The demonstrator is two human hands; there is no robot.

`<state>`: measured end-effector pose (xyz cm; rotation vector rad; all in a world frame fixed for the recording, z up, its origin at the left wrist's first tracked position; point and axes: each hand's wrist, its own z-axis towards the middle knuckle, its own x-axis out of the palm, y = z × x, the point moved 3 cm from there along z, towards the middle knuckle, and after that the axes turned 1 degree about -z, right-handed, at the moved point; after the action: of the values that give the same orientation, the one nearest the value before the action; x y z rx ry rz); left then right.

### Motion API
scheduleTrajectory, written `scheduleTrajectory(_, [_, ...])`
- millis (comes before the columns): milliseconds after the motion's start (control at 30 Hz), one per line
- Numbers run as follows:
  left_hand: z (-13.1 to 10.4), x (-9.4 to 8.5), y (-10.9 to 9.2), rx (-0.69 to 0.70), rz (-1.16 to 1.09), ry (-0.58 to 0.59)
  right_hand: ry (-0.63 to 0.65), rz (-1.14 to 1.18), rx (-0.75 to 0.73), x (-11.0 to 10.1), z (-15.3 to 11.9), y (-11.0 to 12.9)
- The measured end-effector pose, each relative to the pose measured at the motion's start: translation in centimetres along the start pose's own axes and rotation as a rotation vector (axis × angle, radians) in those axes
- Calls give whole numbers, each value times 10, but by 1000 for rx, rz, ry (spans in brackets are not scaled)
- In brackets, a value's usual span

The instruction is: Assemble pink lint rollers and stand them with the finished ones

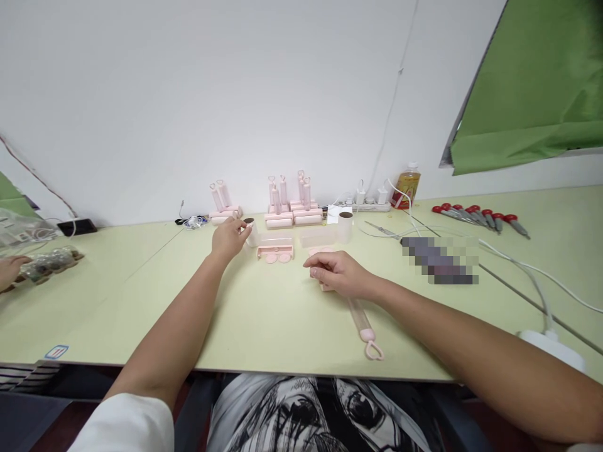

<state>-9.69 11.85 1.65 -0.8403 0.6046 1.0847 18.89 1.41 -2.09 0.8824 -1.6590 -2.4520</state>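
My left hand (228, 239) is at the left white roll (254, 235), its thumb and fingers closed on the rim. My right hand (343, 274) hovers with loosely curved fingers, and nothing shows between them. Partly hidden beneath it is a pink plastic piece (326, 288). A clear tube with a pink heart-shaped loop (366, 335) lies below my right wrist. Between my hands sits an open pink case (276, 253) with round pink discs (284, 257) at its front edge. Behind are clear plastic covers (318, 236) and a second white roll (345, 227).
Pink cases with upright tubes (279, 219) stand along the wall. To the right are a power strip (372, 206), a bottle (407, 187), scissors (382, 230), red-capped grey tools (494, 220) and white cables. Another person's hand (12, 270) shows at far left.
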Motion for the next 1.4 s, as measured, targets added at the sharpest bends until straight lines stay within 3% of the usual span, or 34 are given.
scheduleTrajectory(367, [-3, 15, -4, 103, 15, -1, 3, -53, -18, 0, 0, 0])
scheduleTrajectory(633, [-2, 18, 2, 35, -35, -70, 13, -73, -11, 0, 0, 0])
scheduleTrajectory(933, [1, 17, 5, 49, -231, -161, 15, -78, -12, 0, 0, 0])
scheduleTrajectory(1200, [10, 5, 19, -115, -424, -314, 14, -71, -9, 0, 0, 0])
scheduleTrajectory(1400, [8, 3, 23, -203, -509, -286, 15, -65, -9, 0, -1, -1])
